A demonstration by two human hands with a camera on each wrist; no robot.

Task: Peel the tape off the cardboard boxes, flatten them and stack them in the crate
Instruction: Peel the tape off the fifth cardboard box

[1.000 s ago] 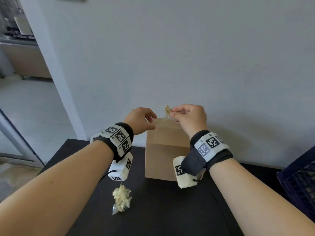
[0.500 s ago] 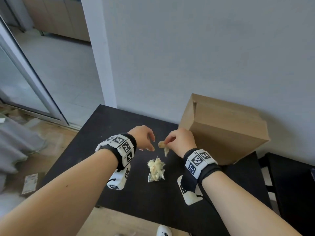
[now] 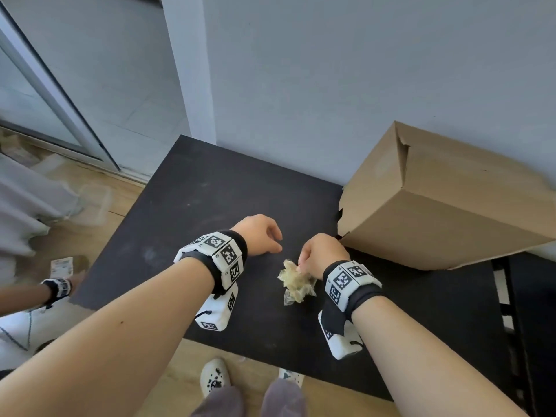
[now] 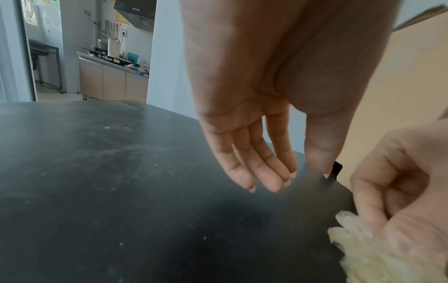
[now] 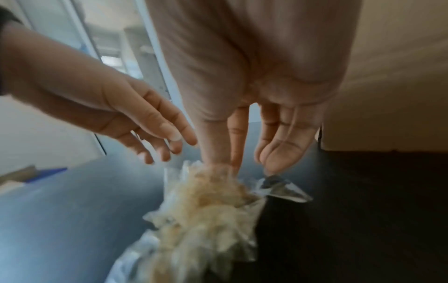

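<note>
A closed brown cardboard box (image 3: 436,206) lies tilted at the back right of the black table (image 3: 195,206), against the wall. A crumpled wad of peeled yellowish tape (image 3: 296,281) lies on the table in front of it. My right hand (image 3: 313,254) is just above the tape wad (image 5: 206,210), and its thumb and forefinger pinch the top of it while the other fingers stay loose. My left hand (image 3: 264,236) hovers a little to the left, fingers relaxed and holding nothing (image 4: 266,172). The box (image 4: 400,86) is close behind both hands.
The grey wall runs right behind the table. A dark slatted piece of furniture (image 3: 526,326) stands at the right edge. Another person's banded hand (image 3: 57,288) shows at the far left above the wooden floor. My shoes (image 3: 215,377) are under the table's near edge.
My right hand came down from the top of the box with a small piece of tape to the wad on the table. The left hand dropped beside it. The head view tilted down.
</note>
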